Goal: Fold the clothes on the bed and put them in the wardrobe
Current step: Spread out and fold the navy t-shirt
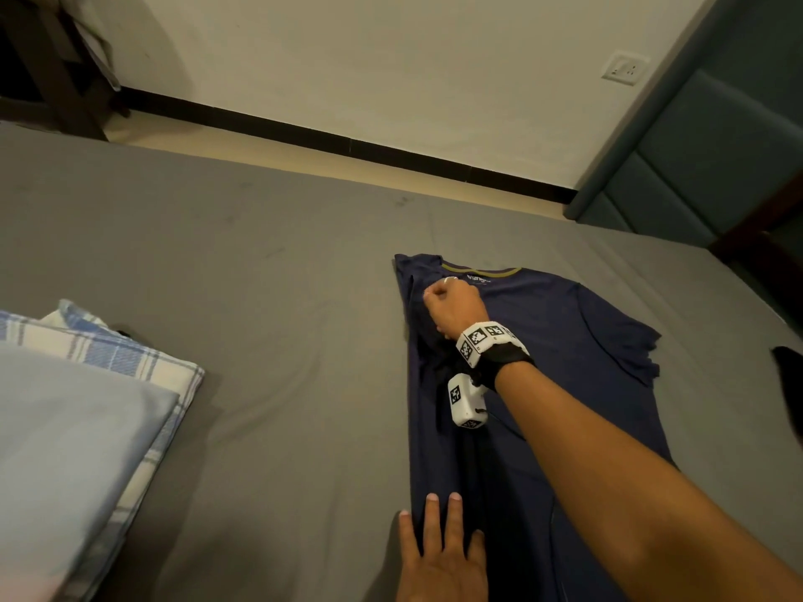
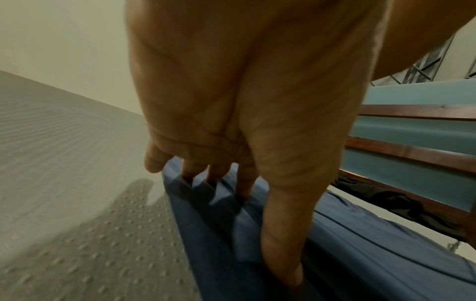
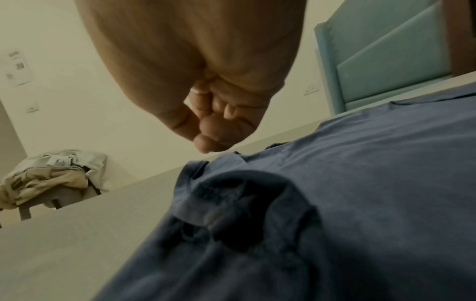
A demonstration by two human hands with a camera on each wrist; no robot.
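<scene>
A navy T-shirt (image 1: pixel 586 341) lies flat on the grey bed (image 1: pixel 217 254), collar towards the far wall, with its left side folded in over the body. My left hand (image 1: pixel 439 549) lies flat with straight fingers on the shirt's lower folded edge. The left wrist view shows those fingers (image 2: pixel 247 183) pressing into the blue cloth (image 2: pixel 360 244). My right hand (image 1: pixel 452 306) is a fist at the folded shoulder near the collar. In the right wrist view its curled fingers (image 3: pixel 213 122) hold no cloth and hover just above the bunched sleeve (image 3: pixel 231 193).
A folded stack of blue plaid and light blue clothes (image 1: pixel 87 406) sits at the bed's left. A dark item (image 1: pixel 788 362) lies at the right edge. The teal headboard (image 1: pixel 717 158) stands at the right. A chair heaped with clothes (image 3: pixel 51 179) is beyond the bed.
</scene>
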